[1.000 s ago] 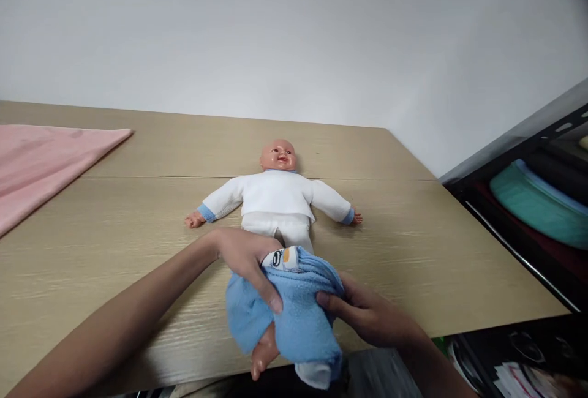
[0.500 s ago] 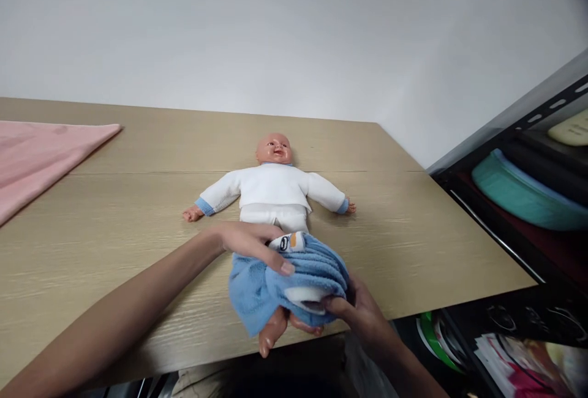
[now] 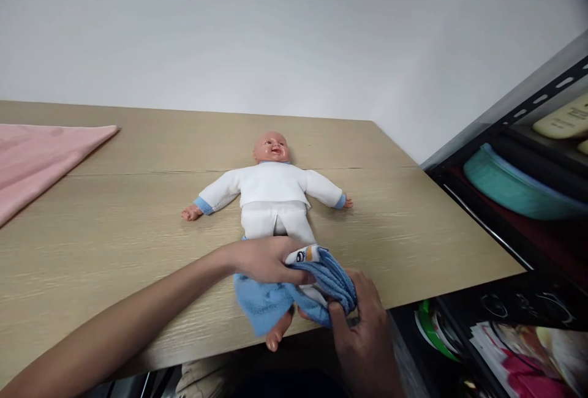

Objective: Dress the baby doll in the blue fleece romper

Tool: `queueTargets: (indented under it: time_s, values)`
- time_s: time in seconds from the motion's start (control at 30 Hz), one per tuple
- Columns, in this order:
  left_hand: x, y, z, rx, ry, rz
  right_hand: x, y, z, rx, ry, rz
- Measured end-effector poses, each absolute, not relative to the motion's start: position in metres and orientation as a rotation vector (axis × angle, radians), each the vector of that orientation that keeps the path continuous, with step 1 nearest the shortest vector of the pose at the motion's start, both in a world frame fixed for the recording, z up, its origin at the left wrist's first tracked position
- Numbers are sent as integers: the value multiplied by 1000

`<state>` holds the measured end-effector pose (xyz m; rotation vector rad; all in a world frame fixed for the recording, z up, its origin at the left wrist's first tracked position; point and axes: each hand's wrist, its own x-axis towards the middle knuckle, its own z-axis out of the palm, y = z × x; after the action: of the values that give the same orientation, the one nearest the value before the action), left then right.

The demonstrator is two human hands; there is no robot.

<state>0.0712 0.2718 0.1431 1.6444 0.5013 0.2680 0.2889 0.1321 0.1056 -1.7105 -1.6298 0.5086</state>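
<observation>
A baby doll in a white top with blue cuffs and white trousers lies on its back on the table, its feet toward me at the front edge. Blue fleecy trousers with a white-and-orange patch are bunched round its lower legs; one bare foot sticks out below. My left hand lies across the doll's legs, fingers closed on the upper edge of the bunched cloth. Gathered folds at the right side are pinched between the thumb and fingers of my right hand. The doll's other foot is mostly hidden.
A pink cloth lies on the table at the left. To the right, a black shelf unit holds a teal basin and a pale yellow bottle. Lower down are papers and a green-rimmed round object. A wall stands behind the table.
My left hand has shifted right along the blue cloth. My right hand has turned and grips the folds from the right, squeezing them narrower. More of the doll's white trousers shows.
</observation>
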Motion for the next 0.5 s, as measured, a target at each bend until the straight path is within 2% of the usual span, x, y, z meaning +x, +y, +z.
queueTargets:
  time_s: [0.1, 0.23, 0.4, 0.5]
  values:
    - [72, 279, 141, 1449, 339, 163, 286, 127, 101, -1765, -1564, 567]
    - [69, 283, 138, 1367, 350, 97, 277, 126, 95, -1761, -1524, 673]
    - [66, 279, 145, 1481, 407, -64, 276, 132, 92, -1771, -1547, 499]
    - [71, 273, 148, 1652, 460, -11, 289, 128, 90, -1708, -1626, 353]
